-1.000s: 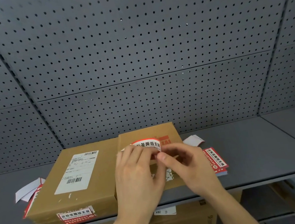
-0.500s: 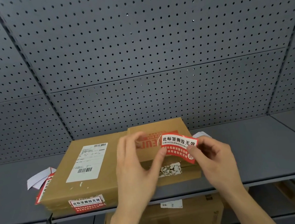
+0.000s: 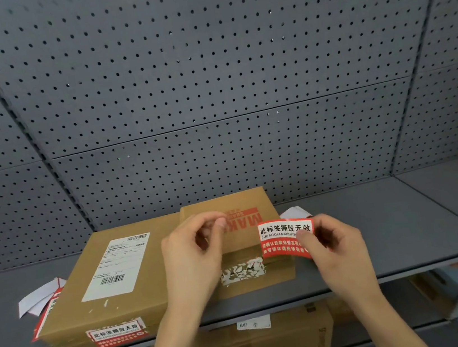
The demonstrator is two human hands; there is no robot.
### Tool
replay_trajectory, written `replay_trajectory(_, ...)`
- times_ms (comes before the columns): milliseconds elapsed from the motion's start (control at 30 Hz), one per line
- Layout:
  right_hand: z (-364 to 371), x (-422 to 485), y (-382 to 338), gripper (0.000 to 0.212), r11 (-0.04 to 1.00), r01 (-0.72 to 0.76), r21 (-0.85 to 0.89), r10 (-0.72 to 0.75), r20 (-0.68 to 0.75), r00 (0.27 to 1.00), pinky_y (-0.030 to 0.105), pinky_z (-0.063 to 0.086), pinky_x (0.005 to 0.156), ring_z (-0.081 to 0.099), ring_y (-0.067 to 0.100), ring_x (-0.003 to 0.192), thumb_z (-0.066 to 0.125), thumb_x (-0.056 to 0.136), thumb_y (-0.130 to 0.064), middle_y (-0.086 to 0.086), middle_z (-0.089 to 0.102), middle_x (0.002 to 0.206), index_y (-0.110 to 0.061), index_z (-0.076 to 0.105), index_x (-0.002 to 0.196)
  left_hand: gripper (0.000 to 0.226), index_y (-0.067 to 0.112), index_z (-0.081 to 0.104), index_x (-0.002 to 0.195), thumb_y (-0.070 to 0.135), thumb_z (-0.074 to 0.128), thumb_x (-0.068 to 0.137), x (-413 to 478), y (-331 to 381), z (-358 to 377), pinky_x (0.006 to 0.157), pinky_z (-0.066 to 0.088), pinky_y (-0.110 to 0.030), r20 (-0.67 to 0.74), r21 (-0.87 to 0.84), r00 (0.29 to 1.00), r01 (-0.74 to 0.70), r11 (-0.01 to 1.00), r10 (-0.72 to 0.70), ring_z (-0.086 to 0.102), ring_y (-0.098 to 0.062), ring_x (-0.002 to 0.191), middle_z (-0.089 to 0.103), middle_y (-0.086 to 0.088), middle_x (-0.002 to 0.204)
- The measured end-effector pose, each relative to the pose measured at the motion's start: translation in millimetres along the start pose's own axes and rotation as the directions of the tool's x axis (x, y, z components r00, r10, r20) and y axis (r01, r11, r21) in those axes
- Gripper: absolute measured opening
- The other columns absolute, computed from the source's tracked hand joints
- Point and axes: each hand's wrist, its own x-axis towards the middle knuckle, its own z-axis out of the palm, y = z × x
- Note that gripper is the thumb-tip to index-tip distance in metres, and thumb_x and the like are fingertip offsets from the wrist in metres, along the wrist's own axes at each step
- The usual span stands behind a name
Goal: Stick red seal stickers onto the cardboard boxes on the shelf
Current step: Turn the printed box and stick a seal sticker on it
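Right hand (image 3: 340, 249) pinching the sticker (image 3: 285, 239) by its edge, face up beside the small box (image 3: 251, 258), likely to aim it; left hand (image 3: 192, 258) loosely curled, holding nothing visible

Dim, even overhead light, soft shadows under the hands, wide-angle bending at edges, slight blur throughout

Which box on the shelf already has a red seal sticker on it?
The larger left box, with the white shipping label: a red seal sticker wraps its front edge. The smaller right box shows only torn white residue.
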Motion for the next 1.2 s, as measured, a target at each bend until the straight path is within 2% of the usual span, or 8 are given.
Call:
replay_trajectory(133, -14.2, 0.0, 9.3, 0.009, 0.999, -0.047, 0.001, 0.047, -0.012, 0.999, 0.015, 0.058, 0.064, 0.075, -0.001, 0.094, 0.073, 0.097, -0.02, -0.02, 0.079, 0.092, -0.028, 0.072, 0.093, 0.011, 0.03, 0.088, 0.099, 0.021, 0.084, 0.094, 28.1, 9.6, 17.1, 0.078, 0.061, -0.03, 0.095, -0.17, 0.99, 0.123, 0.978, -0.108, 0.075, -0.016, 0.08, 0.082, 0.009, 0.086)
replay_trajectory(233, -23.4, -3.7, 22.8, 0.007, 0.993, -0.114, -0.032, 0.113, -0.046, 0.993, 0.018, 0.06, 0.064, 0.076, 0.002, 0.092, 0.074, 0.097, -0.02, -0.011, 0.08, 0.088, -0.024, 0.072, 0.091, 0.011, 0.024, 0.088, 0.103, 0.019, 0.083, 0.095, 63.8, 22.2, 57.6, 0.072, 0.056, -0.017, 0.227, -0.223, 0.969, 0.15, 0.963, -0.099, 0.072, -0.003, 0.075, 0.082, 0.007, 0.092)
replay_trajectory(333, -30.0, -7.9, 32.1, 0.005, 0.983, -0.175, -0.057, 0.173, -0.047, 0.984, 0.019, 0.059, 0.066, 0.076, 0.002, 0.09, 0.075, 0.096, -0.024, -0.007, 0.08, 0.095, -0.022, 0.072, 0.092, 0.012, 0.02, 0.088, 0.105, 0.019, 0.083, 0.095, 96.1, 27.1, 108.6, 0.071, 0.051, -0.009, 0.375, -0.149, 0.925, 0.122, 0.981, -0.058, 0.067, 0.008, 0.069, 0.081, 0.012, 0.085)
replay_trajectory(467, -39.4, -9.7, 35.5, 0.006, 0.97, -0.237, -0.062, 0.234, -0.051, 0.971, 0.023, 0.062, 0.073, 0.077, 0.005, 0.092, 0.075, 0.095, -0.026, -0.006, 0.079, 0.099, -0.021, 0.073, 0.095, 0.015, 0.022, 0.087, 0.108, 0.022, 0.086, 0.093, 122.0, 14.8, 163.4, 0.083, 0.056, -0.021, 0.462, 0.017, 0.885, 0.051, 0.999, -0.053, 0.07, 0.002, 0.081, 0.081, 0.01, 0.089)
replay_trajectory(667, -46.7, -11.9, 34.0, 0.007, 0.962, -0.262, -0.083, 0.261, -0.018, 0.965, 0.025, 0.065, 0.079, 0.075, -0.004, 0.093, 0.075, 0.095, -0.03, -0.008, 0.079, 0.099, -0.024, 0.073, 0.097, 0.061, 0.021, 0.059, 0.138, 0.011, 0.09, 0.087, 143.7, -10.6, 202.5, 0.099, 0.055, -0.036, 0.568, 0.14, 0.807, 0.101, 0.985, -0.163, 0.075, -0.008, 0.09, 0.082, 0.006, 0.081)
replay_trajectory(967, -56.9, -9.4, 46.1, 0.008, 0.943, -0.324, -0.072, 0.324, 0.0, 0.946, 0.031, 0.065, 0.088, 0.076, -0.001, 0.094, 0.075, 0.094, -0.037, -0.013, 0.08, 0.101, -0.033, 0.073, 0.1, 0.043, 0.02, 0.062, 0.122, 0.008, 0.084, 0.088, 157.6, -19.5, 255.4, 0.104, 0.056, -0.043, 0.764, 0.49, 0.561, -0.184, 0.852, -0.318, 0.069, -0.027, 0.118, 0.076, -0.006, 0.121)
replay_trajectory(1067, -56.7, -5.1, 49.0, 0.012, 0.935, -0.347, -0.072, 0.349, 0.012, 0.937, 0.033, 0.065, 0.089, 0.076, -0.001, 0.095, 0.075, 0.093, -0.04, -0.014, 0.079, 0.103, -0.033, 0.072, 0.102, 0.051, 0.011, 0.065, 0.137, 0.01, 0.085, 0.09, 150.9, -26.0, 265.9, 0.103, 0.054, -0.038, 0.775, 0.56, 0.524, -0.311, 0.768, -0.354, 0.065, -0.03, 0.126, 0.069, -0.009, 0.134)
replay_trajectory(1200, -53.8, -1.2, 46.6, 0.01, 0.931, -0.362, -0.052, 0.364, 0.014, 0.931, 0.032, 0.065, 0.091, 0.076, 0.0, 0.096, 0.076, 0.093, -0.038, -0.013, 0.079, 0.102, -0.031, 0.073, 0.1, 0.043, 0.012, 0.069, 0.13, 0.008, 0.083, 0.089, 143.0, -44.3, 276.5, 0.099, 0.058, -0.038, 0.768, 0.619, 0.493, -0.406, 0.673, -0.409, 0.066, -0.028, 0.114, 0.069, -0.01, 0.129)
